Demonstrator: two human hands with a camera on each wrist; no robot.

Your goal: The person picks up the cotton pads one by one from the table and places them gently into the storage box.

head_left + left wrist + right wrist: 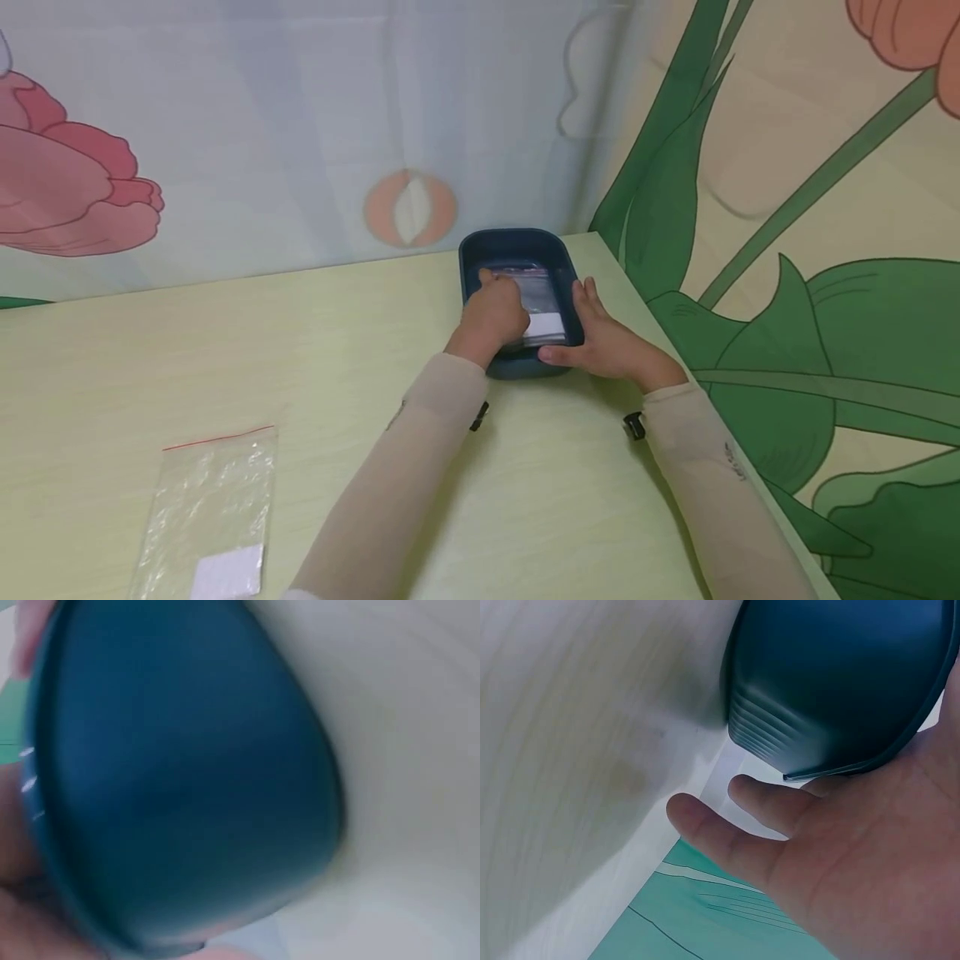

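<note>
Item: dark blue tray (573,287), at the far right corner of the pale green table (225,350), close to the right edge. Contents: a stack of clear zip bags (542,307) with white labels.

Left hand (491,315): reaches into the tray, fingers curled over the stack, seemingly pinching the bags (the actual grip is hidden from view).

Right hand (607,337): fingers straight, flat against the tray's right wall, thumb along the near rim, bracing.

Handling note: steady the tray firmly; peel a single bag, lifting slowly.

Also: one loose bag (210,517) near the front edge, left.
</note>
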